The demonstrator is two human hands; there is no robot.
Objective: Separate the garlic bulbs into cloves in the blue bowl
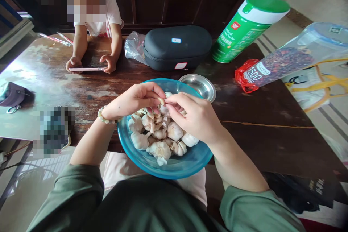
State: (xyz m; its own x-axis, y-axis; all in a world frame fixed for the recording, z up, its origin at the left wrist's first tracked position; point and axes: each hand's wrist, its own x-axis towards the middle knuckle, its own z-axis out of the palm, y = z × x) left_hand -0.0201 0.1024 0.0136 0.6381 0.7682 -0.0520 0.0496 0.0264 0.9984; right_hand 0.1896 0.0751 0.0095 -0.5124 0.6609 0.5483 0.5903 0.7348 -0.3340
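Observation:
My left hand (pixel 143 98), with a beaded bracelet (pixel 107 116) at the wrist, pinches a pale garlic clove (pixel 161 101) between thumb and fingers. My right hand (pixel 191 112) meets it from the other side, its thumb and forefinger closed at the clove's end. Whether the right fingertips grip the clove itself or a bit of its skin is too small to tell. Both hands are above a blue translucent bowl (pixel 163 172) holding several whole garlic bulbs (pixel 160 151) and loose skins. Just behind the bowl's rim stands a small metal bowl (pixel 205 86), partly hidden.
Across the dark wooden table (pixel 261 112), another person holds a phone (pixel 88 69). A black case (pixel 176 48), a clear plastic bag (pixel 135 47), a green canister (pixel 244 30) and a tall clear jar (pixel 296 56) stand along the back. A small purse (pixel 12 93) lies at left.

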